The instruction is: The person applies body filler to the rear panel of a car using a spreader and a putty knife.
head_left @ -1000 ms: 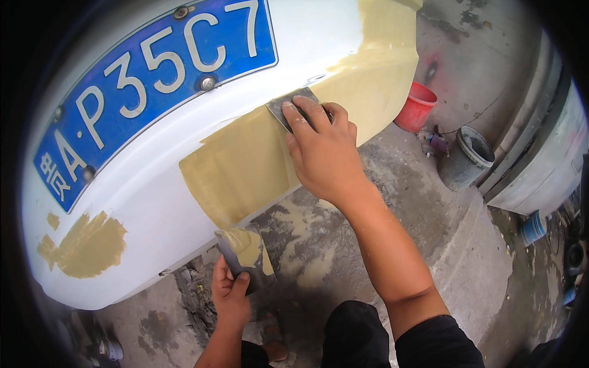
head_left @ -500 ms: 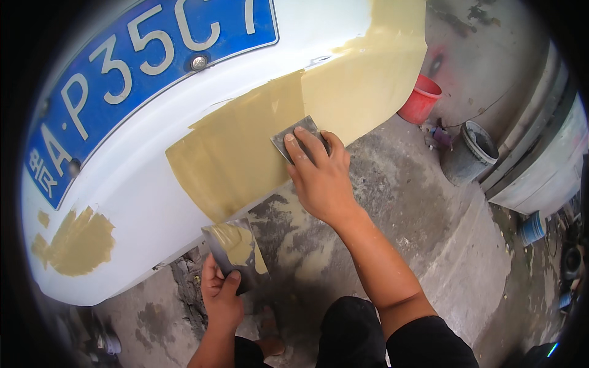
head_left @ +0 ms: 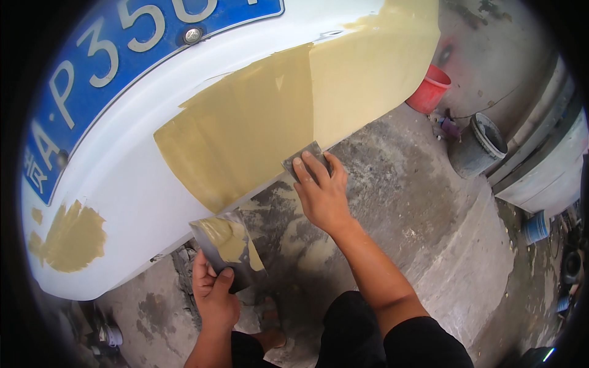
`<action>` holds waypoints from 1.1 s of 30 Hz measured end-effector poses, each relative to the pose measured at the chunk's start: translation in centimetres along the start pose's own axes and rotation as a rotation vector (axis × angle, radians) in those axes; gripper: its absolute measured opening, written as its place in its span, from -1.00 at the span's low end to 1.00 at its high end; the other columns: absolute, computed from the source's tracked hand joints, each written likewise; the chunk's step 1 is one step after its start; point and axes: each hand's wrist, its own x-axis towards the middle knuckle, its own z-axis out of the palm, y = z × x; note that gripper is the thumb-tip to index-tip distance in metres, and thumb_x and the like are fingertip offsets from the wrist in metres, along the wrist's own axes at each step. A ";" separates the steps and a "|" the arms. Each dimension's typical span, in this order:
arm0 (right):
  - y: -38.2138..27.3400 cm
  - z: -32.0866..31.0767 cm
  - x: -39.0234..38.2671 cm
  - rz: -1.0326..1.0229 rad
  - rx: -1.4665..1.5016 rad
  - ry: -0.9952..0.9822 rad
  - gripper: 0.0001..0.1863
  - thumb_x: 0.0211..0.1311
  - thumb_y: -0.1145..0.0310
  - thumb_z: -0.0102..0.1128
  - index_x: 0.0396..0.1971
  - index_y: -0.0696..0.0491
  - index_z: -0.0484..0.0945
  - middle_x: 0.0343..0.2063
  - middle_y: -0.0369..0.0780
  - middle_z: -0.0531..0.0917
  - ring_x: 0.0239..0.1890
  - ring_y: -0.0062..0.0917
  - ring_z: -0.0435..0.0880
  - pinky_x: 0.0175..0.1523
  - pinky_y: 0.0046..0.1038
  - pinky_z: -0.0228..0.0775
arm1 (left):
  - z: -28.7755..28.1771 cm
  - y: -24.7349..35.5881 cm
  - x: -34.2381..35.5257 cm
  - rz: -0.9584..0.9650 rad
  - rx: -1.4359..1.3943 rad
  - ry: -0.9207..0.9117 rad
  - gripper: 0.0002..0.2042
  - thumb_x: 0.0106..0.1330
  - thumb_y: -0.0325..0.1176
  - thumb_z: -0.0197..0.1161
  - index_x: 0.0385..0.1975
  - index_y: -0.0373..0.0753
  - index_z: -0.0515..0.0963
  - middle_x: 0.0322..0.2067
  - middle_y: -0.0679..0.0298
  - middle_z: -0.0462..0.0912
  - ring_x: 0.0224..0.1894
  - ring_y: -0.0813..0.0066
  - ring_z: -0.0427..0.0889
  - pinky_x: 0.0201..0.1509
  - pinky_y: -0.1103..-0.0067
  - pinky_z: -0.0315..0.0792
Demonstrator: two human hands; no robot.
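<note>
In front of me is a white car bumper with a broad band of tan body filler spread over it. The filler is darker on the left and paler on the right. My right hand holds a flat grey putty spreader at the bumper's lower edge, fingers laid along the blade. Below the bumper, my left hand grips a wider dark scraper between thumb and fingers. A lump of tan filler lies on that scraper's upper face.
A blue licence plate is fixed above the bumper. A separate filler patch marks its left end. To the right on the concrete floor stand a red bucket, a grey bucket and a blue container, near a white panel.
My right hand has drawn the spreader down over the filler to the bumper's lower edge. My left hand with the loaded scraper has shifted slightly left. The view has moved a little.
</note>
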 end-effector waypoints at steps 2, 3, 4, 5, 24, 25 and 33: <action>0.3 0.7 -0.9 0.002 0.004 0.002 -0.45 0.06 0.42 0.28 0.14 -0.05 0.45 0.16 -0.22 0.42 0.14 0.03 0.30 0.15 0.01 0.19 | 0.2 0.2 0.0 -0.006 -0.009 0.016 -0.46 0.21 -0.69 0.03 0.25 -0.37 0.23 0.00 0.22 0.58 0.07 0.53 0.50 0.22 0.57 0.27; 0.4 1.1 -1.4 0.006 0.004 -0.002 -0.45 0.06 0.41 0.28 0.14 -0.06 0.45 0.17 -0.22 0.42 0.14 0.03 0.30 0.15 0.01 0.19 | 0.3 0.2 -0.1 -0.009 -0.014 0.023 -0.46 0.21 -0.69 0.03 0.25 -0.37 0.23 0.00 0.22 0.58 0.07 0.52 0.50 0.22 0.57 0.27; 0.6 1.4 -1.8 0.011 0.003 -0.005 -0.45 0.07 0.41 0.28 0.14 -0.07 0.45 0.17 -0.22 0.42 0.14 0.03 0.30 0.15 0.01 0.19 | 0.3 0.2 -0.1 -0.013 -0.010 0.028 -0.45 0.20 -0.68 0.06 0.26 -0.35 0.23 0.00 0.23 0.57 0.07 0.51 0.50 0.23 0.56 0.27; 0.7 1.6 -2.1 0.014 0.009 0.000 -0.45 0.07 0.41 0.28 0.14 -0.07 0.45 0.17 -0.22 0.42 0.14 0.03 0.30 0.15 0.01 0.19 | 0.3 0.2 -0.2 -0.016 -0.006 0.032 -0.44 0.20 -0.66 0.08 0.26 -0.34 0.23 0.01 0.25 0.57 0.08 0.50 0.50 0.23 0.55 0.27; -3.9 -7.1 -3.3 -0.107 0.637 -0.274 -0.53 0.08 0.41 0.31 0.06 0.11 0.54 0.18 -0.05 0.42 0.16 -0.08 0.39 0.27 -0.09 0.14 | 3.0 1.9 0.1 0.006 -0.215 0.023 -0.43 0.14 -0.63 0.01 0.25 -0.29 0.23 0.14 0.17 0.45 0.21 0.36 0.41 0.32 0.41 0.25; -3.3 -7.1 -1.7 -0.075 0.521 -0.228 -0.51 0.08 0.41 0.30 0.08 0.12 0.51 0.18 -0.04 0.41 0.15 -0.07 0.38 0.27 -0.09 0.14 | 2.8 1.9 0.0 0.020 -0.207 0.019 -0.42 0.14 -0.63 0.01 0.25 -0.29 0.23 0.14 0.17 0.45 0.21 0.36 0.41 0.32 0.41 0.25; -1.5 -9.5 12.8 0.230 0.084 0.124 -0.50 0.26 0.31 0.05 0.20 0.09 0.39 0.24 -0.08 0.31 0.12 0.02 0.27 0.20 -0.05 0.20 | 2.1 1.2 -0.1 0.012 -0.172 0.038 -0.42 0.14 -0.62 0.03 0.25 -0.29 0.22 0.13 0.18 0.46 0.20 0.36 0.41 0.32 0.41 0.26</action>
